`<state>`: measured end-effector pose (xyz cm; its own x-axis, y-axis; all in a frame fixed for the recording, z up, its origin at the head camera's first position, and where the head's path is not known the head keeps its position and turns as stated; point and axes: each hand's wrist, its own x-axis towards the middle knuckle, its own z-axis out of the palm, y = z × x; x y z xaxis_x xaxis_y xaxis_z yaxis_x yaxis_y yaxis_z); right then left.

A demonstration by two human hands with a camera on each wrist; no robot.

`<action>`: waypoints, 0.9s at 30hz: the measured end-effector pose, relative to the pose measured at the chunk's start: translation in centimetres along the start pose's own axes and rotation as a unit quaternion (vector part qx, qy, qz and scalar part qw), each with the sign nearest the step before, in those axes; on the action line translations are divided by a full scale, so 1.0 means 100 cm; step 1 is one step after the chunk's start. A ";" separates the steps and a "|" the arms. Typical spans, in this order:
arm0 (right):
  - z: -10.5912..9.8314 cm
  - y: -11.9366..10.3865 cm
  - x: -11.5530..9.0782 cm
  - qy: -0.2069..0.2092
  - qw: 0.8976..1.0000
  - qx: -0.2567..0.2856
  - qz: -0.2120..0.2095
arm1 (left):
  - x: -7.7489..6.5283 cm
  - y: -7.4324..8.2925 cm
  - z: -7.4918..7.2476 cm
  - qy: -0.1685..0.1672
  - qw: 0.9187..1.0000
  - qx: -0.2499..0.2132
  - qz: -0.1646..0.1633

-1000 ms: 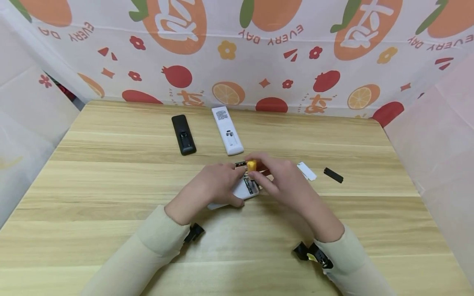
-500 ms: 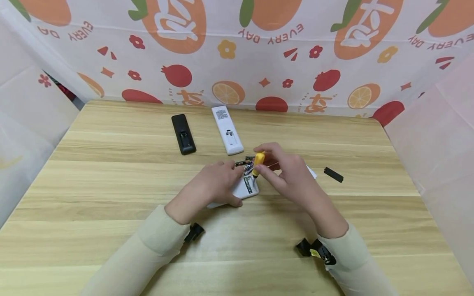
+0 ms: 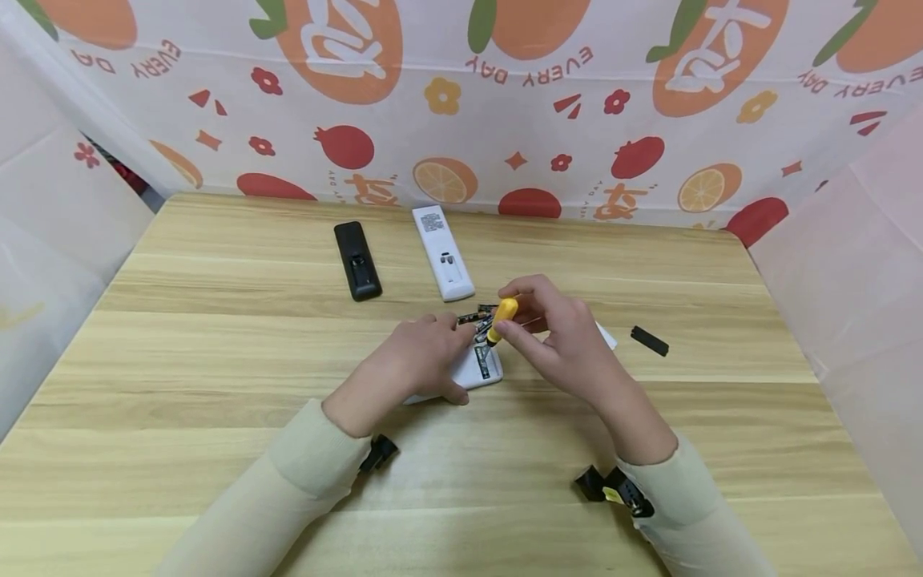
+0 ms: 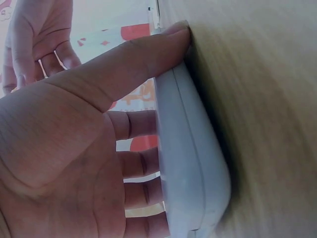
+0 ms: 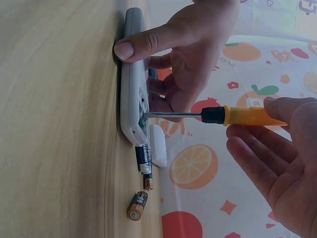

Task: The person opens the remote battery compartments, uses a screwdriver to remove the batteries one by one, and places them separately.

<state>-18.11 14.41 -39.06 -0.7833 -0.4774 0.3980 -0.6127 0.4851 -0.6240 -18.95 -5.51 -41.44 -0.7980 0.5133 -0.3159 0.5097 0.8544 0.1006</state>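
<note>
A white remote control [image 3: 469, 372] lies on the table with its battery compartment facing up. My left hand [image 3: 418, 353] grips its sides, thumb along the near edge and fingers across the far edge. Between thumb and fingers, my right hand [image 3: 561, 332] holds a screwdriver [image 3: 503, 319] with a yellow handle. In the right wrist view, the metal shaft [image 5: 176, 115] reaches into the compartment. One dark battery [image 3: 482, 363] sits in the compartment, right by the tip. Several loose batteries [image 3: 472, 318] lie just beyond the remote, partly covered by the hands.
Farther back lie a black remote [image 3: 356, 263] and a second white remote [image 3: 442, 252], both with bare battery compartments. A black battery cover [image 3: 650, 341] rests to the right. A white cover [image 3: 608, 337] is partly hidden behind my right hand.
My right hand has moved slightly up and right with the screwdriver. Since half a second ago, the tip has shifted left in the compartment and the handle tilts more. My left hand stays in place.
</note>
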 end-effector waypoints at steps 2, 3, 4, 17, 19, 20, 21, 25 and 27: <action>0.000 -0.001 0.000 0.001 1.000 0.003 0.003 | 0.000 0.000 -0.001 -0.001 1.000 -0.003 -0.001; 0.000 -0.001 0.000 0.001 1.000 0.005 0.003 | 0.000 0.000 -0.001 -0.002 1.000 -0.004 -0.002; 0.000 -0.001 -0.001 0.001 1.000 0.007 0.004 | -0.001 0.000 -0.001 -0.003 1.000 -0.004 -0.002; 0.005 0.003 0.000 -0.021 0.999 0.028 0.007 | 0.000 0.000 -0.001 -0.012 1.000 -0.007 -0.006; 0.006 0.003 0.000 -0.023 0.999 0.030 0.007 | 0.001 0.000 -0.001 -0.014 1.000 -0.007 -0.006; 0.006 0.003 0.000 -0.023 0.999 0.034 0.008 | 0.001 0.000 -0.001 -0.015 1.000 -0.008 -0.007; 0.006 0.003 0.000 -0.025 0.999 0.037 0.010 | 0.001 0.000 -0.001 -0.016 1.000 -0.009 -0.007; 0.009 0.003 0.000 -0.037 0.998 0.050 0.015 | 0.001 0.000 -0.001 -0.017 1.000 -0.015 -0.009; 0.010 0.001 0.000 -0.045 0.998 0.049 0.014 | 0.000 0.000 -0.001 -0.016 1.000 -0.017 -0.010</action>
<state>-18.07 13.74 -39.85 -0.7843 -0.5313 0.3204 -0.5743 0.4264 -0.6988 -19.03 -5.50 -41.36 -0.7967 0.4943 -0.3478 0.4828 0.8667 0.1257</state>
